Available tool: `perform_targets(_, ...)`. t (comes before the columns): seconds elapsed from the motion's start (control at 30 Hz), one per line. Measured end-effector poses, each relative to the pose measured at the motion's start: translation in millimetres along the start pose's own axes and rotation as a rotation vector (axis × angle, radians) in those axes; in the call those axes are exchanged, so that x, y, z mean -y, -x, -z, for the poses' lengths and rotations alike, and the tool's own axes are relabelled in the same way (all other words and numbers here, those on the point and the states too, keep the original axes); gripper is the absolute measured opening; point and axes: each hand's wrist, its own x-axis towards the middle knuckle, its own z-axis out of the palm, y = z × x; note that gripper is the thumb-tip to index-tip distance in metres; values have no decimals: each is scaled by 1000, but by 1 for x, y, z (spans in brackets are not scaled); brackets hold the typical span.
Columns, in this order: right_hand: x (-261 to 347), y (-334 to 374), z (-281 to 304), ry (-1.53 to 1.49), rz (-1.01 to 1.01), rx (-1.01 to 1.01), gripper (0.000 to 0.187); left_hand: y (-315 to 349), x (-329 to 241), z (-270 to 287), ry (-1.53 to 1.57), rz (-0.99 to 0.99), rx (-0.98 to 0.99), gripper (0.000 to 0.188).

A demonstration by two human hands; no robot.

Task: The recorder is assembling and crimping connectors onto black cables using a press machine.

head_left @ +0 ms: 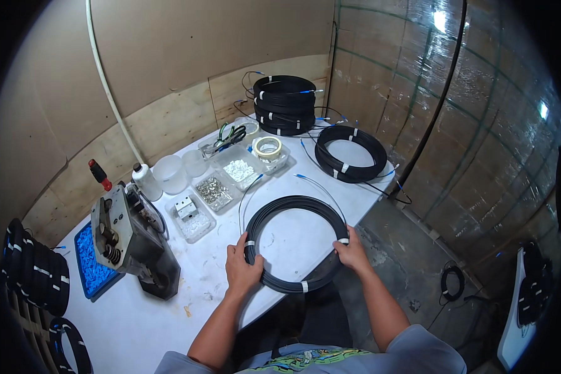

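The left hand (243, 269) and right hand (351, 251) grasp opposite sides of the black cable coil (296, 243), which looks light, springy and floppy, best held near its white ties.

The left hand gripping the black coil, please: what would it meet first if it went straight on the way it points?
Likely the clear tray with the small metal block, beyond the left hand and coil; depth is unclear.

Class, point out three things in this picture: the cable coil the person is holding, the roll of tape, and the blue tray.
Cable coil (293, 201), head view, on the far arc of the black ring.
Roll of tape (267, 148), head view, on its near rim.
Blue tray (93, 265), head view, on its blue contents.
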Motion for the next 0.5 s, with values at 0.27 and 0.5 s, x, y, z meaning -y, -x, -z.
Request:
perform_targets(0.27,-9,-21,23,-141,-85,37,64,26,-28,11,-191,-229,97,67)
perform_targets(0.5,-4,63,-19,-812,-142,-87,76,30,-42,15,-180,-136,190,63)
